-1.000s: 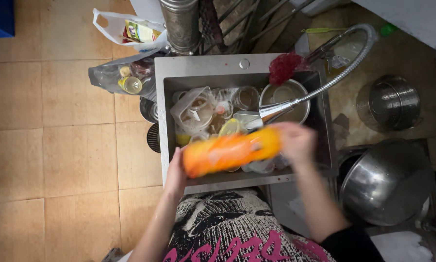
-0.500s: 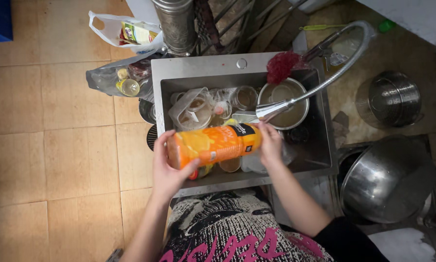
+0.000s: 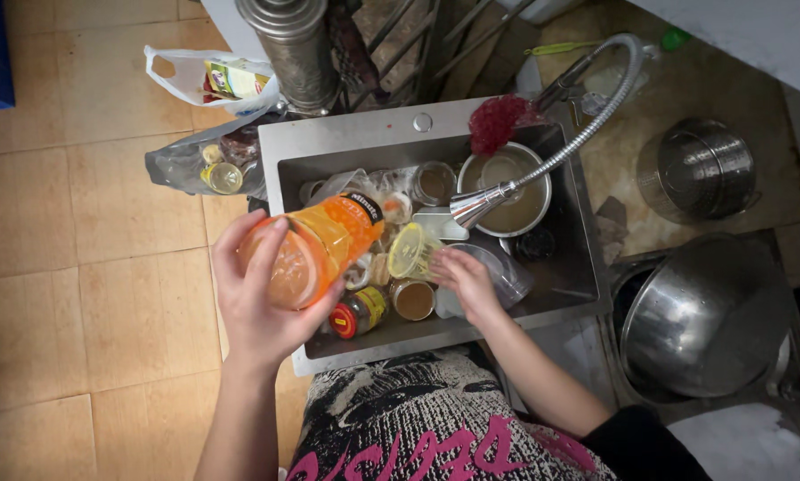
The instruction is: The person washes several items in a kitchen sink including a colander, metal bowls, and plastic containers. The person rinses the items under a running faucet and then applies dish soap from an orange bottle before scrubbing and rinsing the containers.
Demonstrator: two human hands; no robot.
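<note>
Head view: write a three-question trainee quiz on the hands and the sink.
1. True or false: the left hand holds the orange bottle by its base, above the sink.
2. Where is the right hand?
A. On the faucet
B. Down in the sink among clear plastic containers
C. On the big steel bowl outside the sink
3. Fill in: the faucet head points at a round steel ____ in the sink.

Key: 1 true. 2 B. 3 pot.
</note>
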